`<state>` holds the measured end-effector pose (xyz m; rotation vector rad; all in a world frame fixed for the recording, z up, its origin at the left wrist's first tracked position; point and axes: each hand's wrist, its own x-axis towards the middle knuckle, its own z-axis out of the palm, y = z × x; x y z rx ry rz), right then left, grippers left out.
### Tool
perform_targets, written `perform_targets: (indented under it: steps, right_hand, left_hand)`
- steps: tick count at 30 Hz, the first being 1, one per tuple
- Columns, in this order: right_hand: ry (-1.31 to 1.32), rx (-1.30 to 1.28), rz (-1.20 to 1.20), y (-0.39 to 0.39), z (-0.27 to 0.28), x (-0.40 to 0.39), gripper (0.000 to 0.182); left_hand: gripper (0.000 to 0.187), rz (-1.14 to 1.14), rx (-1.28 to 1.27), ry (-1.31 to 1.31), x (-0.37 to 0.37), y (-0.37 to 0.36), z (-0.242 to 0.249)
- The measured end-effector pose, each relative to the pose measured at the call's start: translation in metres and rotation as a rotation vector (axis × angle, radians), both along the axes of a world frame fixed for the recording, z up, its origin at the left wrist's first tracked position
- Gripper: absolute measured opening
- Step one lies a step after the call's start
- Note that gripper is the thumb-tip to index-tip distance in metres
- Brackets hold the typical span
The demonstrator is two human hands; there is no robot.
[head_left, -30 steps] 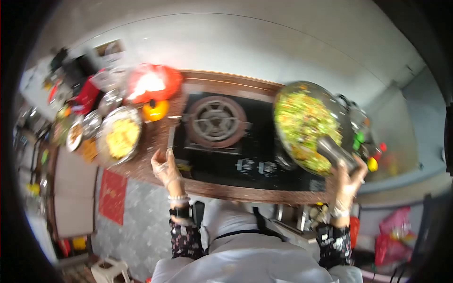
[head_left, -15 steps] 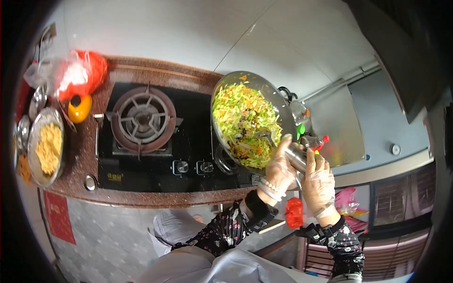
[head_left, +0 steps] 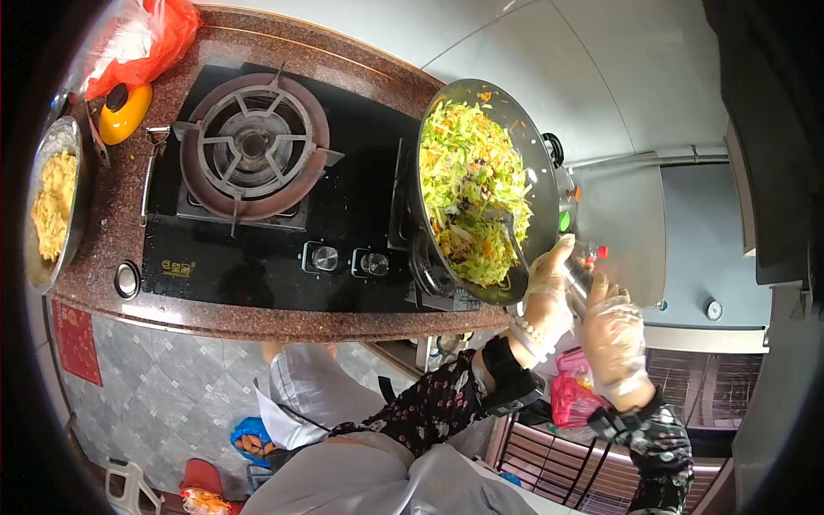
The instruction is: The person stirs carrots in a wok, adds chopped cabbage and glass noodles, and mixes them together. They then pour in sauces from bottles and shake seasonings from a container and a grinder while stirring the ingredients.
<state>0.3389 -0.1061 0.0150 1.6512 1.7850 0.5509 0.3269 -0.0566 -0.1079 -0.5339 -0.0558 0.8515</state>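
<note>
My left hand (head_left: 549, 292) and my right hand (head_left: 614, 339), both in clear plastic gloves, are closed around a silver cylinder (head_left: 577, 281) at the right rim of the wok. The fingers cover much of the cylinder, so its exact kind does not show. In the tilted wok (head_left: 539, 184) lies a heap of shredded green and orange vegetables (head_left: 476, 163) with darker bits. A ladle (head_left: 513, 232) rests in the heap; its handle runs towards my left hand, where its end is hidden.
A gas burner (head_left: 253, 146) sits left of the wok on the black hob (head_left: 249, 283). At the far left are a metal bowl (head_left: 79, 202) of yellow food, a yellow lid-like object (head_left: 126, 113) and a red bag (head_left: 176, 39). A red-capped bottle (head_left: 596, 251) stands behind my hands.
The view has shifted, bringing more floor into sight. Both hands still hold the silver cylinder at the wok's right side.
</note>
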Motion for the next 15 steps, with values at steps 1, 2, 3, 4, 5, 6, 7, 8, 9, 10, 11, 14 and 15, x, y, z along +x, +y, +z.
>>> perform_targets:
  steps: [1, 2, 3, 4, 5, 6, 7, 8, 9, 10, 11, 14, 15]
  right_hand:
    - [0.078, 0.005, -0.061, -0.001, -0.002, 0.002, 0.046]
    - [0.158, 0.013, -0.113, 0.003, -0.004, 0.005, 0.047]
    - [0.238, 0.02, -0.16, 0.009, -0.005, 0.007, 0.048]
    - [0.688, -0.164, -0.824, 0.022, 0.003, 0.018, 0.045]
    - [0.581, -0.148, -0.673, 0.023, 0.002, 0.016, 0.047]
    - [0.475, -0.127, -0.525, 0.022, 0.002, 0.01, 0.049]
    - [0.365, -0.108, -0.373, 0.021, 0.003, 0.004, 0.051]
    - [0.255, -0.092, -0.219, 0.019, 0.004, -0.003, 0.053]
    - [0.146, -0.074, -0.063, 0.018, 0.005, -0.009, 0.055]
    - [0.041, -0.048, 0.097, 0.019, 0.005, -0.013, 0.057]
    - [-0.064, -0.02, 0.248, 0.017, 0.004, -0.015, 0.059]
    - [-0.151, 0.002, 0.051, 0.012, -0.017, 0.002, 0.055]
    - [0.211, -0.004, -0.085, 0.023, -0.008, -0.004, 0.052]
  left_hand:
    - [0.018, -0.017, -0.003, -0.004, 0.0, -0.002, -0.002]
    - [0.019, -0.027, -0.001, -0.005, -0.001, 0.0, -0.004]
    - [0.019, -0.03, -0.001, -0.007, -0.004, 0.003, -0.004]
    - [0.021, -0.039, -0.014, -0.014, -0.006, 0.004, -0.004]
    - [0.023, -0.053, -0.027, -0.02, -0.009, 0.003, -0.002]
    - [0.025, -0.071, -0.039, -0.027, -0.014, 0.002, 0.002]
    - [0.027, -0.084, -0.05, -0.036, -0.019, 0.003, 0.005]
    - [0.028, -0.148, -0.087, -0.039, -0.023, 0.005, 0.006]
    - [0.027, -0.086, -0.054, -0.031, -0.019, 0.006, 0.003]
    - [0.027, -0.021, -0.016, -0.019, -0.011, 0.01, -0.002]
    - [0.026, 0.036, 0.023, -0.006, -0.004, 0.012, -0.006]
    - [0.025, 0.017, 0.002, -0.066, 0.0, 0.01, -0.007]
    - [0.025, 0.001, -0.01, -0.094, -0.001, 0.011, -0.007]
